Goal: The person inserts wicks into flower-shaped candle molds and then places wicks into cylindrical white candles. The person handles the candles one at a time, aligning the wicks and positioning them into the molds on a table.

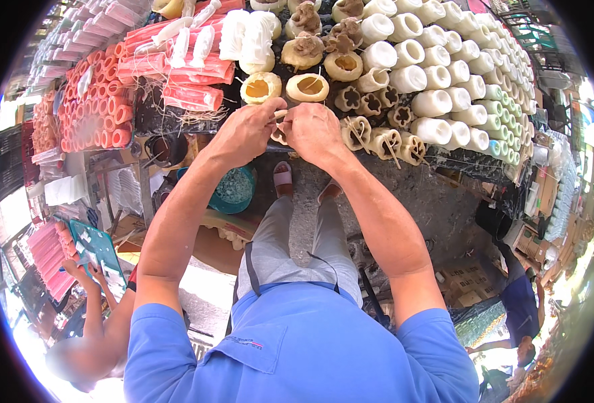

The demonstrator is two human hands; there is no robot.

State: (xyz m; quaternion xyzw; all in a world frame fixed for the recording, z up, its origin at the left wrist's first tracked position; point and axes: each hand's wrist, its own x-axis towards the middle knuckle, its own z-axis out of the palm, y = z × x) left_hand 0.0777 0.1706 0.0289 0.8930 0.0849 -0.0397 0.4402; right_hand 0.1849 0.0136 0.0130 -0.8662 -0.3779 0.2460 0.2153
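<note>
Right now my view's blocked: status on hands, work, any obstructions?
Left hand pinching small pale piece. Right hand close beside, grip unclear. Nearest obstacles: hollow yellow forms just beyond.

Cream, hollow, waxy-looking cups (pixel 308 87) smooth, slightly glossy. Blue short-sleeved cloth shirt (pixel 330 342) matt; grey concrete-like floor (pixel 404 185) rough, matt.

In the upper middle of the frame, the left hand (pixel 251 129) and the right hand (pixel 312 133) hold between them a small pale piece (pixel 280 115), just below two yellowish cups (pixel 308 88) on the desk (pixel 470 160), with red tubes (pixel 95 101) at upper left and white cylinders (pixel 408 79) at upper right.
</note>
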